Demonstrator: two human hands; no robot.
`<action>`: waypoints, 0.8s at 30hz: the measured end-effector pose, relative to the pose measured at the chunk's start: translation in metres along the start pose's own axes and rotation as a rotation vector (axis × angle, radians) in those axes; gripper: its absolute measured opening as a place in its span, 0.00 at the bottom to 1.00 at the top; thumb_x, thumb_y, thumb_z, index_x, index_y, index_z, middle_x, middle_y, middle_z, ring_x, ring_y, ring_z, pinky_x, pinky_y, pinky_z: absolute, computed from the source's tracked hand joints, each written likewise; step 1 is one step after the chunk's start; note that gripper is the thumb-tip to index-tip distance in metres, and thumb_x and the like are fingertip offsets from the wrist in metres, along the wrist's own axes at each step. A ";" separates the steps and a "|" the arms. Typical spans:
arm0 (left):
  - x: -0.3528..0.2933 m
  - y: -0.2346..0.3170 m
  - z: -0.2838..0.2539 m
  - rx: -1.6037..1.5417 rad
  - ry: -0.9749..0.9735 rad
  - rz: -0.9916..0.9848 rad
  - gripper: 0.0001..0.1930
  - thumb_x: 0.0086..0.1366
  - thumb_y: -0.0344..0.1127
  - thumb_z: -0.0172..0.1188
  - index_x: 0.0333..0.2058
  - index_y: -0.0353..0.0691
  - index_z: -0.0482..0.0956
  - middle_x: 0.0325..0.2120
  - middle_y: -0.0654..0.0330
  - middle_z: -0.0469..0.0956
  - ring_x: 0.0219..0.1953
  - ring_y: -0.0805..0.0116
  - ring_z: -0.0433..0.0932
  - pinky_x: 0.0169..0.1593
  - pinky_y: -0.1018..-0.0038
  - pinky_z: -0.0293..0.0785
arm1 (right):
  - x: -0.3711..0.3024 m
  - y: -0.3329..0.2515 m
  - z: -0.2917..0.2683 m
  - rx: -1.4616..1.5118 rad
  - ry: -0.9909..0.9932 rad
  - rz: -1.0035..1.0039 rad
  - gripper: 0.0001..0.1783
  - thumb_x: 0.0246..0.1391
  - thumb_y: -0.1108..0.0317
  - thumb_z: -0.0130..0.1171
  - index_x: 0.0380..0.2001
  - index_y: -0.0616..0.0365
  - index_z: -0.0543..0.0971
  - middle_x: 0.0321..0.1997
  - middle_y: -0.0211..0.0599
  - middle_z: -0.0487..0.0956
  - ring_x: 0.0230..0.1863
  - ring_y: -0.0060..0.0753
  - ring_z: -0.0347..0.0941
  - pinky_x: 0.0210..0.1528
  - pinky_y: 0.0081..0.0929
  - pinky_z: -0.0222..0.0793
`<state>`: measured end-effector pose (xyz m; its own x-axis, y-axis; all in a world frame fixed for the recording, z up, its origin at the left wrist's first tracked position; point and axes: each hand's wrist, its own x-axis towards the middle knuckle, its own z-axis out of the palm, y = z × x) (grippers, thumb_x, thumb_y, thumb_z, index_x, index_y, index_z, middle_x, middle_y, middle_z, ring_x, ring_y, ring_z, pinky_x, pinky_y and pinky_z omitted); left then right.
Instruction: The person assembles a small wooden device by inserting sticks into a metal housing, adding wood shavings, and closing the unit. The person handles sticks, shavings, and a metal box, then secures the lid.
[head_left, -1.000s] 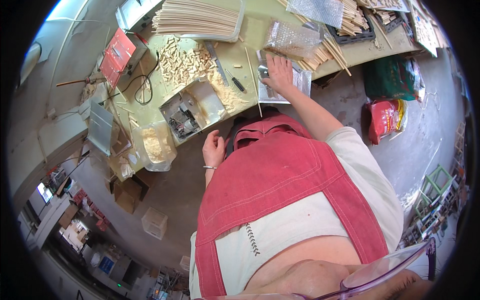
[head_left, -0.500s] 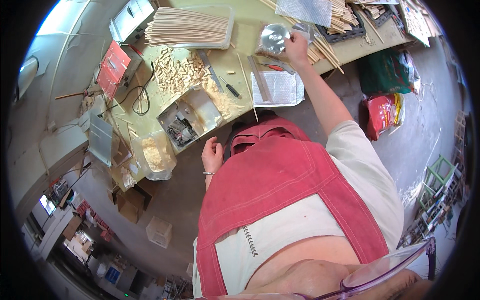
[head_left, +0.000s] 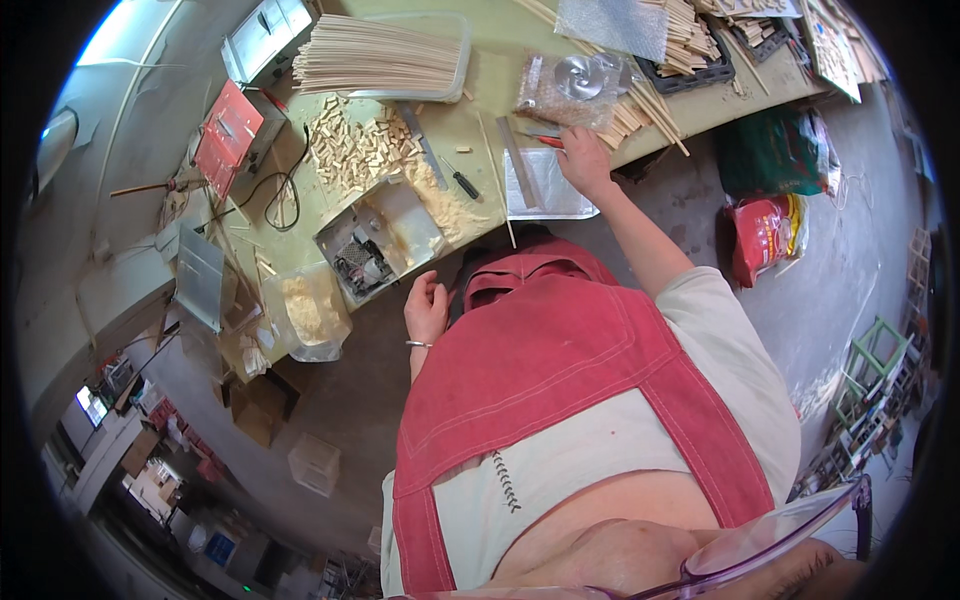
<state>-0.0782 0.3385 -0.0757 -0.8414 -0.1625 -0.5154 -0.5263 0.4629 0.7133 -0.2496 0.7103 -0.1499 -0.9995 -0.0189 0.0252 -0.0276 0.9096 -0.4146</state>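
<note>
My right hand [head_left: 584, 163] is at the table's front edge, its fingers closed over a red-handled hand tool [head_left: 549, 141]. Most of that tool is hidden under the fingers, so its exact kind does not show. Just beyond lies a shiny round metal disc [head_left: 585, 77] with a centre hole, on a bubble-wrapped package [head_left: 540, 92]. Beside the hand, a steel ruler [head_left: 519, 163] rests across a silvery bubble-wrap sheet [head_left: 562, 190]. My left hand [head_left: 427, 308] hangs below the table edge, fingers loosely curled, with nothing visible in it.
Left of centre sit an opened metal box with machinery [head_left: 365, 262], small wood pieces [head_left: 350, 145], a screwdriver [head_left: 464, 182] and a sawdust-filled plastic bin [head_left: 305, 310]. Thin sticks fill a clear tub [head_left: 467, 50]. Bags [head_left: 768, 238] stand on the floor at right.
My right hand has left the disc and come nearer to the red-handled tool, which has shifted slightly. The disc now lies farther right on the bubble-wrapped package. My left hand stays put.
</note>
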 end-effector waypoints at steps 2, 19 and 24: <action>0.000 0.001 0.000 0.002 -0.006 0.011 0.14 0.66 0.29 0.57 0.50 0.34 0.74 0.26 0.66 0.75 0.26 0.80 0.72 0.30 0.81 0.71 | 0.002 -0.001 0.003 -0.074 -0.023 0.000 0.11 0.49 0.65 0.61 0.36 0.55 0.75 0.40 0.40 0.73 0.46 0.47 0.71 0.47 0.45 0.70; -0.007 -0.002 -0.002 0.031 0.045 -0.050 0.15 0.64 0.35 0.59 0.48 0.39 0.77 0.32 0.54 0.82 0.33 0.62 0.82 0.39 0.69 0.77 | 0.023 0.041 0.026 0.212 -0.204 0.178 0.09 0.50 0.70 0.55 0.35 0.57 0.77 0.38 0.49 0.78 0.44 0.51 0.75 0.44 0.47 0.70; -0.005 -0.001 0.001 0.071 0.055 0.035 0.15 0.65 0.31 0.58 0.49 0.35 0.76 0.30 0.59 0.80 0.32 0.75 0.79 0.36 0.76 0.76 | 0.013 0.039 0.022 0.019 -0.197 0.180 0.08 0.53 0.70 0.55 0.37 0.57 0.75 0.38 0.49 0.78 0.44 0.53 0.74 0.45 0.48 0.70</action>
<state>-0.0732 0.3392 -0.0744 -0.8654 -0.1925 -0.4625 -0.4885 0.5290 0.6939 -0.2638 0.7361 -0.1861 -0.9720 0.0601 -0.2271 0.1521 0.8978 -0.4134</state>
